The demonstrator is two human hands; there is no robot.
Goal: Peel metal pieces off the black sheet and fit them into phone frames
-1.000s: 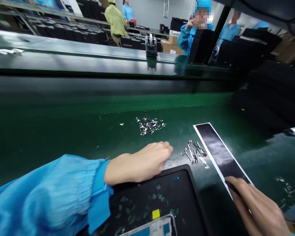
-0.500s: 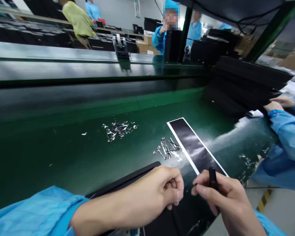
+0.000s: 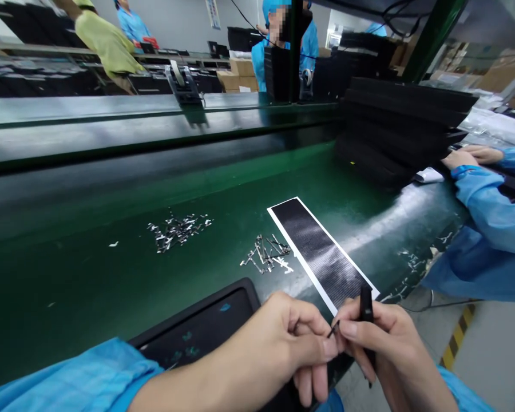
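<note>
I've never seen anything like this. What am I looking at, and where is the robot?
There is no robot: these are one person's bare hands, filmed by a camera worn on their head, looking forward and down.

The right hand holds a black, pen-like tool. Its fingertips meet those of the left hand at a small dark piece; which hand grips it is hard to tell.

On the green bench lie a black strip with white edges, two loose piles of small parts (nearer, farther) and a black tray. The sleeves at the right belong to someone else.
</note>
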